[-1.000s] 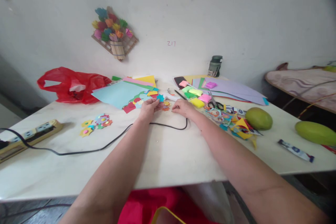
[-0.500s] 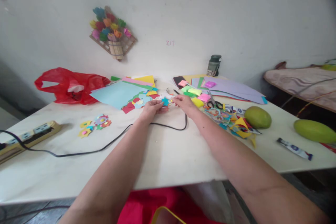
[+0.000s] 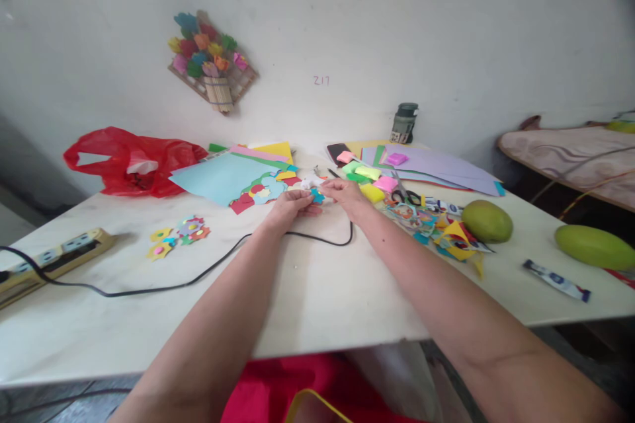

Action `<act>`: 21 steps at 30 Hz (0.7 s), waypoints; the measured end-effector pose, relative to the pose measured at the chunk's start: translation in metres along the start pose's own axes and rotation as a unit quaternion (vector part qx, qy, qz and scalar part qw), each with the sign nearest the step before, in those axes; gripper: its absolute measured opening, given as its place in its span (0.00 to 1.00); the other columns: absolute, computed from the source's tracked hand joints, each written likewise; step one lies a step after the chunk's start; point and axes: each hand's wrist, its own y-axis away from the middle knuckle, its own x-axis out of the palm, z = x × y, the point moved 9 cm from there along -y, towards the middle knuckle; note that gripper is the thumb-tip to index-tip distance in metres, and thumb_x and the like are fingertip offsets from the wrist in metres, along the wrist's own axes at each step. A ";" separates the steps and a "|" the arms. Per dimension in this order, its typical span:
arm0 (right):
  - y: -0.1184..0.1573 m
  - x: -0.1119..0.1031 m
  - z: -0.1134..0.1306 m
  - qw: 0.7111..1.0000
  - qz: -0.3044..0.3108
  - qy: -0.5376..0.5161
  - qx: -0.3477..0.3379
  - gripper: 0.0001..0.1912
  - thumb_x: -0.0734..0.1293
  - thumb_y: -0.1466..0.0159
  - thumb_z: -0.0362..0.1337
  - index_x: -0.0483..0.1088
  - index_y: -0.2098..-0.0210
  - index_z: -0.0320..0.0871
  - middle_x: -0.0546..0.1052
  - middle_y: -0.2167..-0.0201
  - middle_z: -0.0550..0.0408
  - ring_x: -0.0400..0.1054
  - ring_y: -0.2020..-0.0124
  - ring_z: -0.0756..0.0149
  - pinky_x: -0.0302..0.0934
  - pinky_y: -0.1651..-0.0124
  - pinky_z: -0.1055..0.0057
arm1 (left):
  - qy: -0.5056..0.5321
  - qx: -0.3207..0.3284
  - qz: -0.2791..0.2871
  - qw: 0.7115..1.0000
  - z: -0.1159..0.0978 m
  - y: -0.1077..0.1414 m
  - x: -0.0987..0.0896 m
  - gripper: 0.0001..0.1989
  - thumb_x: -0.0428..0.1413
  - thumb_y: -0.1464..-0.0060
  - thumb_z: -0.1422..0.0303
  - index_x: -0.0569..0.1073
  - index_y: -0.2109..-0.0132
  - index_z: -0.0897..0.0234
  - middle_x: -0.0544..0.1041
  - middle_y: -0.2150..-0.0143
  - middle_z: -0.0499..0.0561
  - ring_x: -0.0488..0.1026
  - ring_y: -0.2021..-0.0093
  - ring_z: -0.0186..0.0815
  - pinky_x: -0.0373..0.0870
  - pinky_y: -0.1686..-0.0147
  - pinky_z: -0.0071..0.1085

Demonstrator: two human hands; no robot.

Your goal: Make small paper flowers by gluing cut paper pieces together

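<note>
Pinched between both sets of fingertips, a small blue paper cutout [image 3: 316, 196] was held just above the counter [image 3: 317, 291]. It was gripped by the left hand [image 3: 289, 205] from nine o'clock and the right hand [image 3: 347, 195] from three o'clock, with a black cable [image 3: 208, 269] lying at six o'clock.

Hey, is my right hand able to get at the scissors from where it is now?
Probably yes. The right hand is busy at a small blue paper cutout, but the scissors lie just to its right on the table, with only flat paper scraps between.
</note>
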 end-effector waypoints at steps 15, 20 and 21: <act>0.000 0.002 -0.003 0.999 -0.028 -0.033 0.002 0.15 0.72 0.61 0.44 0.70 0.80 0.40 0.74 0.68 0.53 0.67 0.65 0.65 0.59 0.66 0.70 | 0.008 -0.001 0.002 1.000 0.000 0.000 0.000 0.11 0.64 0.60 0.68 0.74 0.69 0.70 0.78 0.71 0.56 0.76 0.73 0.37 0.74 0.69 0.31; -0.003 0.002 0.000 0.998 -0.033 -0.025 -0.037 0.12 0.72 0.59 0.42 0.69 0.81 0.40 0.72 0.65 0.53 0.67 0.60 0.65 0.60 0.58 0.68 | 0.003 -0.001 0.004 1.000 0.000 0.001 0.001 0.12 0.65 0.61 0.67 0.74 0.69 0.70 0.78 0.70 0.56 0.76 0.72 0.38 0.74 0.69 0.31; -0.003 0.001 0.001 0.998 -0.035 -0.021 -0.039 0.11 0.72 0.58 0.41 0.69 0.81 0.40 0.71 0.64 0.53 0.67 0.60 0.65 0.60 0.58 0.68 | 0.003 -0.002 0.002 1.000 0.000 0.001 0.001 0.12 0.65 0.61 0.67 0.74 0.69 0.70 0.78 0.70 0.56 0.76 0.72 0.38 0.74 0.68 0.31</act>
